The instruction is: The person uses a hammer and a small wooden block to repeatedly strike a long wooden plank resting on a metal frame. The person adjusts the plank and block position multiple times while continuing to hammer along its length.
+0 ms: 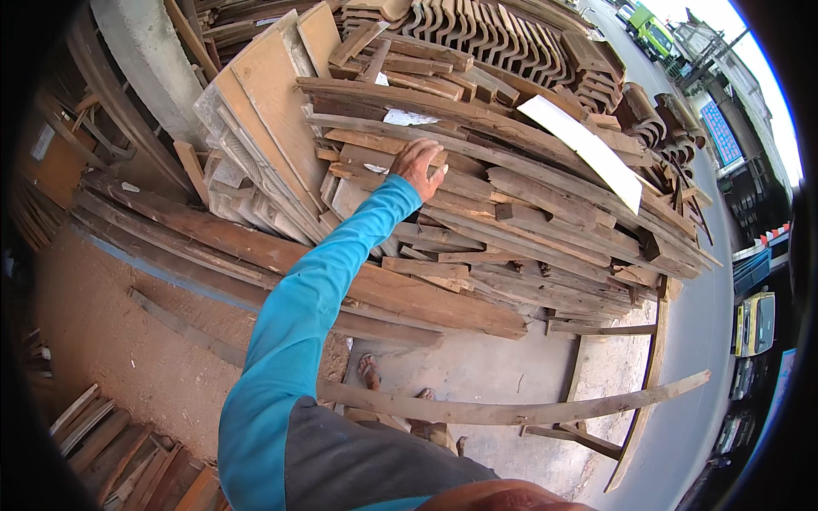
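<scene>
My left hand [417, 168], at the end of a blue sleeve, reaches onto a large pile of old wooden planks. Its fingers curl down around the edge of a brown wooden plank [464, 184] within the pile, with the thumb on the near side. Weathered beams [477, 115] lie just beyond the hand, running to the right. Below my body, a long thin wooden board [511, 414] stretches across above my feet, passing behind my left arm. Whatever supports that board is hidden. My right hand does not show.
Flat wooden panels [273, 111] lean left of the pile, near a concrete post [153, 68]. Stacked roof tiles [477, 38] stand behind. A white strip [588, 149] lies on the planks. A wooden frame [643, 375] borders the road [694, 341] at right, where vehicles stand.
</scene>
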{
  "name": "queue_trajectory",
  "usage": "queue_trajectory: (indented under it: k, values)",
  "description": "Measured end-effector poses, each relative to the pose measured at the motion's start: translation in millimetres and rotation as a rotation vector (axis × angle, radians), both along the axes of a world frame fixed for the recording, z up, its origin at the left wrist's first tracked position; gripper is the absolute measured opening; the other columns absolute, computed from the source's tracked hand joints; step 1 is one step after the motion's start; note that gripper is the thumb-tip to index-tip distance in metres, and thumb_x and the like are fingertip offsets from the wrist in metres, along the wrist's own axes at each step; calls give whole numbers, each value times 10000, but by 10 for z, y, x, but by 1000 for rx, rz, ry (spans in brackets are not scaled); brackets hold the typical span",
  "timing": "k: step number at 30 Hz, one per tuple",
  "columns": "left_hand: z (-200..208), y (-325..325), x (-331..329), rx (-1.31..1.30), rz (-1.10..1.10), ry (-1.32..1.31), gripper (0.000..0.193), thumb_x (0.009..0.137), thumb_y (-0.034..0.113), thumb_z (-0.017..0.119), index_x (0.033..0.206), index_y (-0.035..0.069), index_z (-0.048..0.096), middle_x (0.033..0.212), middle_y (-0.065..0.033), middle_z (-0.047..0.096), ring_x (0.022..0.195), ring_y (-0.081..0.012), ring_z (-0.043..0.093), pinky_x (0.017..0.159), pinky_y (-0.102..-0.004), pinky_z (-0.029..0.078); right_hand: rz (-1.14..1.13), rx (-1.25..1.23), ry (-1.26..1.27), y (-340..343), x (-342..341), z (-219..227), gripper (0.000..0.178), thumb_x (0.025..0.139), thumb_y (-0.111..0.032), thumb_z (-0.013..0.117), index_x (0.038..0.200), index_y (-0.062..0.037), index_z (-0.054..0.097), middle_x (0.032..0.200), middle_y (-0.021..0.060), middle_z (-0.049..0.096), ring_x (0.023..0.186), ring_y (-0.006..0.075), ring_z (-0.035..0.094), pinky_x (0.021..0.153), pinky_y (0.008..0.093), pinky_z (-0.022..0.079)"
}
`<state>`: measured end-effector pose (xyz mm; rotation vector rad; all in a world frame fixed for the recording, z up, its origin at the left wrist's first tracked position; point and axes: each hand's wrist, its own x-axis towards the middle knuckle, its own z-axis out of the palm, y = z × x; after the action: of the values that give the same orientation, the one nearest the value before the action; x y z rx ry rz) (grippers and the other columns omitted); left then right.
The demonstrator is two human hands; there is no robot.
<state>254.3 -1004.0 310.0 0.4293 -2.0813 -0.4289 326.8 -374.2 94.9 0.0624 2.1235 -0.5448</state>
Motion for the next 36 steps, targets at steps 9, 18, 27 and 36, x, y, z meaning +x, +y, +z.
queue_trajectory:
  k: [9,18,27,36]
  values:
    - [421,-2130,-1666,246,317,-181,524,910,292,669,1360,40,578,1415,-181,556,1330,-348,500,1137,-431,399,-85,107,12,-30,288,247,453,894,-388,686,871,64,680,871,255,682,837,370,672,755,463,530]
    - [100,-2518,-2107,104,524,-536,427,982,225,571,1402,306,578,1483,26,525,1401,-242,426,1146,-537,319,-170,219,-33,-25,496,291,444,888,-378,688,904,65,683,912,271,684,884,382,675,786,463,531]
    - [689,-2340,-1663,97,130,474,404,1003,345,586,1248,28,645,1166,-237,676,1105,-402,624,958,-451,486,-166,207,-29,-60,351,238,438,882,-368,690,937,67,685,953,287,687,932,394,678,816,463,533]
    - [1275,-1522,-980,1022,-574,905,374,1012,284,638,1332,101,570,1300,-78,599,1181,-209,579,904,-382,544,-152,143,-1,110,417,207,436,876,-357,692,970,68,688,994,303,690,980,406,681,847,462,535]
